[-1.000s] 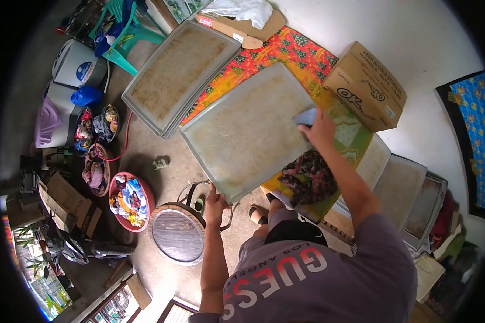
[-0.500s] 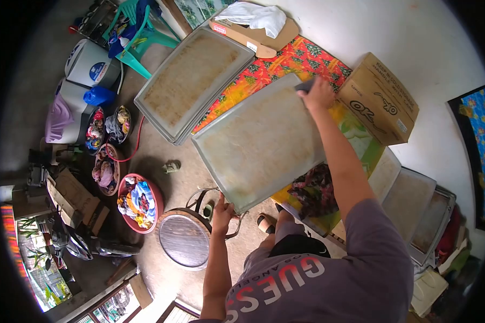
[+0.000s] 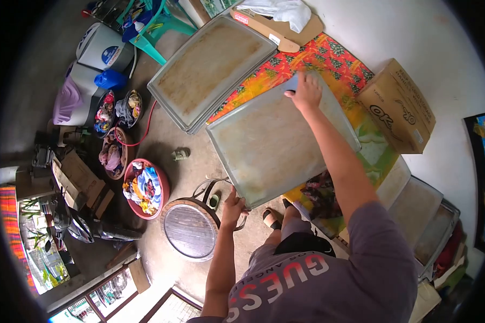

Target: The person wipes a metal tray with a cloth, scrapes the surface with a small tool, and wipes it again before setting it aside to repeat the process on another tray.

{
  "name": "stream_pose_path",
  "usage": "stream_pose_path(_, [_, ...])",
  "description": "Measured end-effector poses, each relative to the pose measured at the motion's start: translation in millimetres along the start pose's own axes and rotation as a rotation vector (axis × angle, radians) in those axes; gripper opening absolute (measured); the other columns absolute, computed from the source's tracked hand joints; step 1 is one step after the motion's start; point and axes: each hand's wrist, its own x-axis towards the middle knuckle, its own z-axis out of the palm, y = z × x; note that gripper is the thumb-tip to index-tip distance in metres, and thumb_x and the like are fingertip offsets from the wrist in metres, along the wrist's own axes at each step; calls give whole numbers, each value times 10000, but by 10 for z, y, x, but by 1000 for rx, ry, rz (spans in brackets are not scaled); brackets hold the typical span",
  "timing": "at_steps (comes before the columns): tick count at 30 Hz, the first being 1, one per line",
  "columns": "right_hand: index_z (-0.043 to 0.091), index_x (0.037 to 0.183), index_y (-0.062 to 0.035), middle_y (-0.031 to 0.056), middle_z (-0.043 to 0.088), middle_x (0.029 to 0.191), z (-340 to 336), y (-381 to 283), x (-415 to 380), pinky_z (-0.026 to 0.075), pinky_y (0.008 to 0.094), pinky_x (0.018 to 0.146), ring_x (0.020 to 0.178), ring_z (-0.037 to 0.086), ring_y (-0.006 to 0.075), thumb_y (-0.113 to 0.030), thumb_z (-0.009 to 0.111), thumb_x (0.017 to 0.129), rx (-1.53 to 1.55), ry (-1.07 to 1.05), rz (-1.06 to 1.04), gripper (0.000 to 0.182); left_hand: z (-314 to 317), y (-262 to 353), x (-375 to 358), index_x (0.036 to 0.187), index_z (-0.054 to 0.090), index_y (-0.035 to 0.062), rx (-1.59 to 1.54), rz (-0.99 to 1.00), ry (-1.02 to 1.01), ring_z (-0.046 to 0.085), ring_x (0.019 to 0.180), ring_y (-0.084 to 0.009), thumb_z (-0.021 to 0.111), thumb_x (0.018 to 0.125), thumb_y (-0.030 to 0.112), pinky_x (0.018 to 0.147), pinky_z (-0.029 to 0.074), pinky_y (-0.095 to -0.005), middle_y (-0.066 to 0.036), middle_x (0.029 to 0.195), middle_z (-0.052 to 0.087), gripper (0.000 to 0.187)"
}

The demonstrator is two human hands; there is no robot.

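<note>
A large grey metal tray (image 3: 272, 140) with a raised rim and brownish stains lies tilted over the patterned table cover. My left hand (image 3: 233, 209) is closed on its near left corner. At the tray's far end, my right hand (image 3: 307, 92) presses a flat blue-grey pad (image 3: 291, 82) against the surface; its exact kind cannot be made out. Just left of this tray rests a stack of similar stained trays (image 3: 213, 67).
An orange and red table cover (image 3: 328, 56) lies beneath. Cardboard boxes stand at the back (image 3: 285, 35) and right (image 3: 399, 107). More trays (image 3: 415, 207) are at lower right. A round wooden stool (image 3: 190, 230) and a pink basin (image 3: 164, 185) of cloths are at left.
My right hand has moved slightly left along the tray's far end with the pad, which now shows bluer. The view has shifted a little; my left hand keeps its corner.
</note>
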Motion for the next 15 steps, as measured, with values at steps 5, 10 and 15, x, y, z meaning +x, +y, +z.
stream_pose_path(5, [479, 1258, -183, 109, 561, 1136, 122, -413, -603, 394, 459, 884, 1101, 517, 281, -455, 815, 661, -19, -139, -369, 736, 15, -92, 30, 1518, 142, 42, 1, 20, 6, 593, 602, -118, 508, 920, -3, 487, 505, -244, -71, 788, 604, 703])
stream_pose_path(10, [475, 1257, -177, 110, 553, 1132, 214, -295, -346, 397, 465, 891, 1088, 519, 287, -470, 824, 630, 98, 51, -83, 775, 22, -18, -40, 1513, 177, 46, 32, 55, 12, 561, 592, -99, 514, 907, 1, 492, 495, -247, -42, 747, 568, 695])
stream_pose_path(15, [486, 1238, -193, 86, 562, 1119, 181, -883, -1190, 410, 426, 902, 1062, 534, 283, -477, 849, 575, 64, -210, -419, 808, 16, -72, 10, 1514, 167, 45, 31, 48, 11, 550, 585, -97, 527, 912, 16, 491, 499, -251, -34, 723, 556, 702])
